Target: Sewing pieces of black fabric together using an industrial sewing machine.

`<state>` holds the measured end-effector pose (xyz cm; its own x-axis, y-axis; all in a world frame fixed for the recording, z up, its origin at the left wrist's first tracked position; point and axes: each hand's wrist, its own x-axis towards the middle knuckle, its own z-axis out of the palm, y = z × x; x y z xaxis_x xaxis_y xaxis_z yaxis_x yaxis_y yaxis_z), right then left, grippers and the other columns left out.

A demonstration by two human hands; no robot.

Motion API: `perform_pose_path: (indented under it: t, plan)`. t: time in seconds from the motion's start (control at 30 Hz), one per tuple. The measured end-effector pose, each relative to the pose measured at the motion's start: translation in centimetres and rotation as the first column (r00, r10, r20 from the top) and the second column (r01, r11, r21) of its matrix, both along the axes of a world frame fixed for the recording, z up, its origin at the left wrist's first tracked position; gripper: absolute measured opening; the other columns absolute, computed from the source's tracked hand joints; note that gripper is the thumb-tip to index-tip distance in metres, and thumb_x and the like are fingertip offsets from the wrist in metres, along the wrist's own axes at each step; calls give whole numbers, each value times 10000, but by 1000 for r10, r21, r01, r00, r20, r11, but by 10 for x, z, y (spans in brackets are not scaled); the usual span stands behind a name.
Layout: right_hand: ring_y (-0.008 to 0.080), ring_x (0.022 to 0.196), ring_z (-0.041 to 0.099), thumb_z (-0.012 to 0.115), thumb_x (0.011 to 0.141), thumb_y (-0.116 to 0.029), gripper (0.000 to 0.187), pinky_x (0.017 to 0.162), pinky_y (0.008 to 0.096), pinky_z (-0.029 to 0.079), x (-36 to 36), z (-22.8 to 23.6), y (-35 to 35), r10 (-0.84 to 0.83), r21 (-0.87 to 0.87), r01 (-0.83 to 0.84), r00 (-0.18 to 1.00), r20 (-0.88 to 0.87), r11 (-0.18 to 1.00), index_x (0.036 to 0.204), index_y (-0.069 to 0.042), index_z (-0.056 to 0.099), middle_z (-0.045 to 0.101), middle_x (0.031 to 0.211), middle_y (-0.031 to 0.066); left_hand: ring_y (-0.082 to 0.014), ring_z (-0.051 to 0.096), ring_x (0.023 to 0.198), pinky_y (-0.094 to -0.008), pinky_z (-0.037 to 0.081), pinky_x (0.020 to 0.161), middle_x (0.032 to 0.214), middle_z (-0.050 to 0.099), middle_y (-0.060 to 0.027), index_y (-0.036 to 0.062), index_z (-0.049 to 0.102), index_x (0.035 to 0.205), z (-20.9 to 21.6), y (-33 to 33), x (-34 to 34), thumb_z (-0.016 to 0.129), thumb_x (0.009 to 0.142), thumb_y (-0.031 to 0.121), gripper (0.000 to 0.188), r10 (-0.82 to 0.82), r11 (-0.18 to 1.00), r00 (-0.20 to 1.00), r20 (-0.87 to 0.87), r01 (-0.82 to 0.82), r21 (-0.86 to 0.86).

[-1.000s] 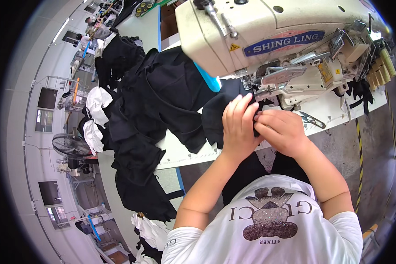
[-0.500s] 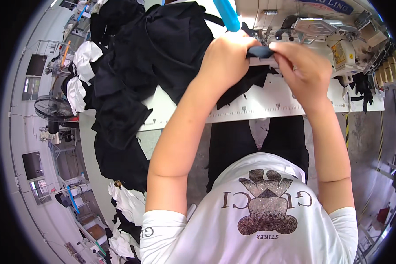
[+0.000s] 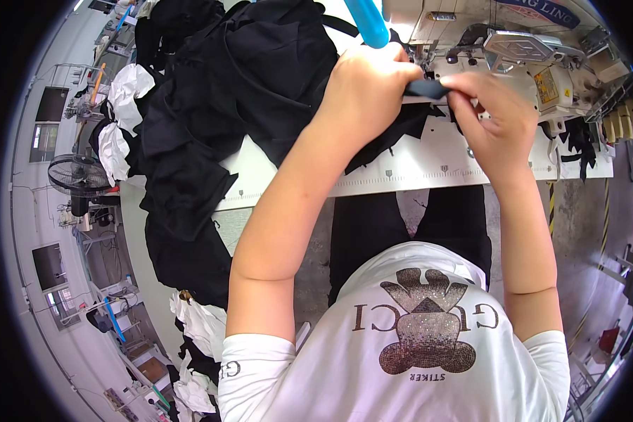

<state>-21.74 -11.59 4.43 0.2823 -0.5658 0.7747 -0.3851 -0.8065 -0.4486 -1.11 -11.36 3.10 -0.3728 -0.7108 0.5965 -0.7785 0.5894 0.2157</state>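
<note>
A short dark fabric strip (image 3: 427, 89) is stretched between my two hands, in front of the sewing machine (image 3: 464, 60). My left hand (image 3: 368, 86) is closed around its left end, knuckles up. Between thumb and forefinger, my right hand (image 3: 496, 112) pinches the other end; it is slightly blurred. Left of my left hand lies a large heap of black fabric (image 3: 260, 77), spread over the white table (image 3: 394, 179). Beneath my left hand and the strip, more black cloth (image 3: 390, 144) shows. What the left fingers cover is hidden.
A blue tube (image 3: 368, 24) slants down just above my left hand. Black scraps (image 3: 578, 144) hang at the table's right end, beside several thread cones (image 3: 624, 116). White crumpled pieces (image 3: 200, 323) lie at lower left. A black fan (image 3: 79, 174) stands further left.
My right hand has shifted slightly to the right and down with the strip's end. The left hand keeps its grip, and the whole view has moved a little.
</note>
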Motion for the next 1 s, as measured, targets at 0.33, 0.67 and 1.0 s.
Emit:
perform_pose_path:
  t: [0.33,0.67,1.0]
  plan:
    - [227,730,696,736,749,-52,238,584,352,533,-3,-68,28,131,-61,-149,964,-231,987,987,-55,726,743,1022,79,-213,629,1212,-463,434,1135,1275,659,-23,176,759,1255,-45,30,12,626,870,139,409,37,975,988,148,-4,-221]
    - [247,713,688,781,686,-19,317,572,354,519,-4,-82,28,132,-80,-146,979,-154,986,999,-32,733,743,1003,99,-217,595,1260,-494,414,1170,1331,624,-19,179,736,1316,-57,39,1,654,796,119,529,102,985,987,125,-83,-149]
    - [223,741,673,777,696,-31,271,597,337,520,-5,-74,23,96,-86,-109,985,-146,990,964,-33,735,725,1004,80,-233,594,1284,-525,360,1190,1358,633,-13,195,713,1351,-55,37,-1,684,800,116,557,121,990,986,111,-111,-90]
